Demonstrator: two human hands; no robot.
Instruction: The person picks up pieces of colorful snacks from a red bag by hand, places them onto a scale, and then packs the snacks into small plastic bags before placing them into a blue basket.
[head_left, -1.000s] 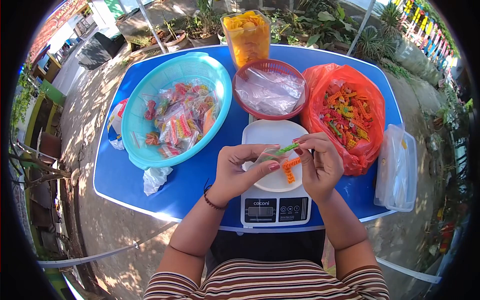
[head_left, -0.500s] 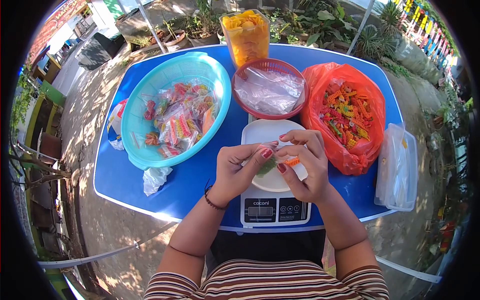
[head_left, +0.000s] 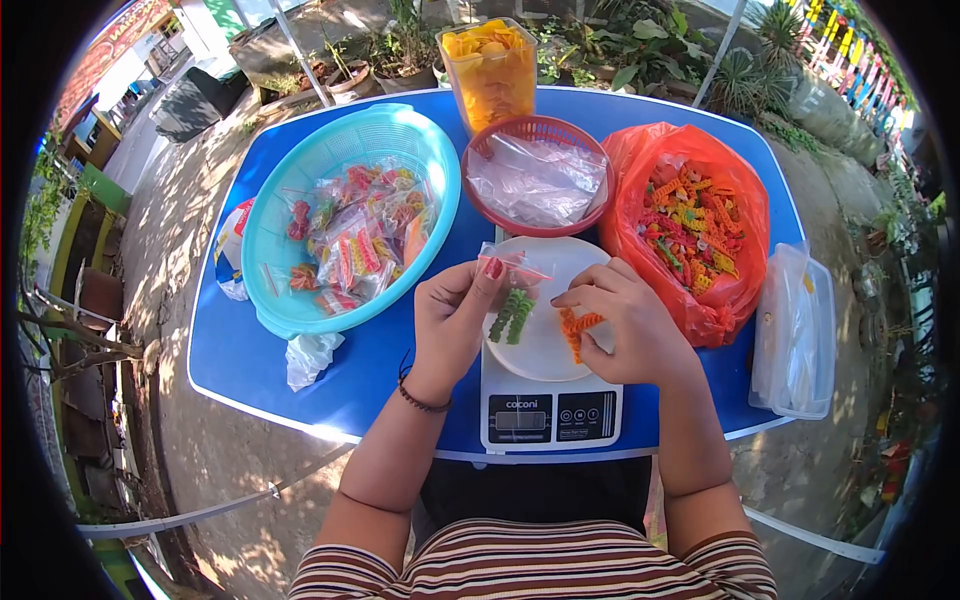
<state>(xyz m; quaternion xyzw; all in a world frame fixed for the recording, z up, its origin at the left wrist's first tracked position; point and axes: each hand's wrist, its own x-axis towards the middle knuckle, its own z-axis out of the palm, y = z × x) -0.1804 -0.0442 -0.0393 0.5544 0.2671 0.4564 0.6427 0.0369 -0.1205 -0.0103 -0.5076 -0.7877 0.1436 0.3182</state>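
Between thumb and fingers, my left hand [head_left: 458, 318] holds the top of a small clear zip bag [head_left: 520, 268] with green curly pieces [head_left: 512, 316] in it. My right hand [head_left: 628, 325] is curled over orange curly pieces [head_left: 580, 328] at the right side of a white round plate [head_left: 548, 262]; its fingertips touch or nearly touch them. The plate rests on a white digital scale [head_left: 556, 418], whose display I cannot read.
A turquoise basket [head_left: 412, 128] of filled bags stands left. Behind the plate is a red basket [head_left: 530, 229] of clear bags, with a tub of yellow chips [head_left: 492, 78] beyond. A red plastic bag [head_left: 628, 190] of colourful pieces and a clear box [head_left: 822, 345] lie right.
My hands have moved apart. The bag with the green pieces now hangs in view from my left hand, and my right hand has moved slightly right and down to the orange pieces.
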